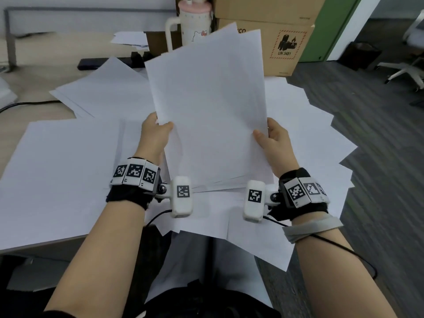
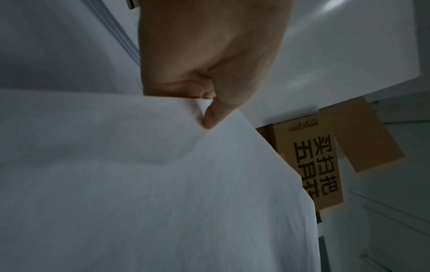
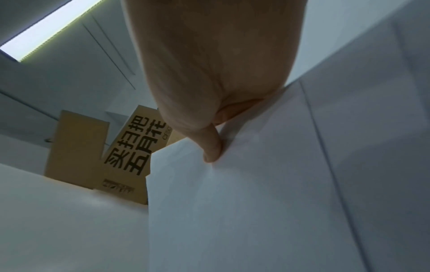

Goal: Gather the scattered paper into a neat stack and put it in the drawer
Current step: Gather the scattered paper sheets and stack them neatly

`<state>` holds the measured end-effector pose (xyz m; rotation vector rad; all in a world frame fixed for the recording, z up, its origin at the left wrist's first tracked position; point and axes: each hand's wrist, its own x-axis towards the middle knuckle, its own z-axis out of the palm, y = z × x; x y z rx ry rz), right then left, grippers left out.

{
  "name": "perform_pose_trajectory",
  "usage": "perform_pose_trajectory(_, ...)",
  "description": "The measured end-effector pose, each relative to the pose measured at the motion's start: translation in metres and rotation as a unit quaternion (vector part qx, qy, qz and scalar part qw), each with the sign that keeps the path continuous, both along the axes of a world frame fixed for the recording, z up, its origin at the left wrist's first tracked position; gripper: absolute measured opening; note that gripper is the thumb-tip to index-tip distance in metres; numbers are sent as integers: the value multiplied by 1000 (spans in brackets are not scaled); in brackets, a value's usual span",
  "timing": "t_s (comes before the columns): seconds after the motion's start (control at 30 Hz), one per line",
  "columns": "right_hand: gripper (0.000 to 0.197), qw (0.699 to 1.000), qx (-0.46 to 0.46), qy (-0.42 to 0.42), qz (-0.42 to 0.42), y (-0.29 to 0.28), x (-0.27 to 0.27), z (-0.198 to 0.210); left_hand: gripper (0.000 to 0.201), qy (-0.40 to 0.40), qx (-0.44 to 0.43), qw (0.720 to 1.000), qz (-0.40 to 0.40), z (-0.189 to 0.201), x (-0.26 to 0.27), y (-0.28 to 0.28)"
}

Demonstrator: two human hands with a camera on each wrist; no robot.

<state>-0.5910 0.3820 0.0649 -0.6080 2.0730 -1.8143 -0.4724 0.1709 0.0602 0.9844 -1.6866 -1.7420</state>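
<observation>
Paper (image 1: 206, 106) up off the desk (image 1: 29, 125), left hand (image 1: 154, 131) and right hand (image 1: 274, 138) each pinching a side edge of a loose, floppy sheaf, light and likely slippery, best gripped low on both sides, more sheets (image 1: 68, 161) scattered beneath.

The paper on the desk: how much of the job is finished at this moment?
Done: some sheets are gathered into a held bundle. In hand: left hand and right hand grip its sides; its edges look uneven. Left: many loose sheets cover the desk, and no drawer is visible.
</observation>
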Motion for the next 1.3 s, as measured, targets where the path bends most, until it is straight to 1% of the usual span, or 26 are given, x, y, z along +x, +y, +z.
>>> perform_pose_trajectory(0.13, 22, 999, -43, 16, 8, 3, 11, 14, 27, 72, -24, 997, 32, 22, 12, 7)
perform_pose_trajectory(0.27, 24, 996, -82, 26, 15, 6, 19, 26, 30, 160, -51, 985, 24, 51, 26, 16)
perform_pose_trajectory(0.33, 25, 994, -103, 25, 14, 8, 24, 30, 31, 191, -65, 979, 20, 61, 33, 20)
perform_pose_trajectory(0.43, 23, 990, -139, 7, 9, 11, 31, 31, 31, 207, -90, 974, -12, 69, 41, 28)
perform_pose_trajectory(0.53, 26, 985, -172, -8, -1, 11, 42, 31, 28, 216, -98, 971, -31, 72, 46, 37)
perform_pose_trajectory(0.67, 39, 981, -192, -18, -2, 11, 52, 33, 23, 220, -91, 971, -21, 70, 47, 46)
perform_pose_trajectory(0.73, 41, 980, -197, -25, -6, 12, 53, 33, 20, 226, -71, 971, -17, 67, 48, 46)
perform_pose_trajectory(0.83, 36, 983, -181, -31, -8, 12, 53, 31, 23, 218, -38, 975, -20, 62, 50, 45)
perform_pose_trajectory(0.93, 28, 987, -159, -34, -14, 9, 55, 26, 29, 182, -20, 983, -25, 52, 47, 44)
perform_pose_trajectory(1.03, 25, 988, -145, -41, -18, 9, 55, 20, 21, 152, -4, 988, -28, 41, 46, 43)
perform_pose_trajectory(1.13, 21, 991, -125, -43, -29, 8, 55, 9, 17, 103, -6, 994, -44, 27, 48, 41)
perform_pose_trajectory(1.23, 19, 992, -113, -29, -41, 5, 57, 3, 21, 49, -21, 996, -71, 15, 51, 40)
perform_pose_trajectory(1.3, 20, 992, -119, -20, -48, 1, 58, 6, 25, 37, -38, 995, -80, 14, 56, 38)
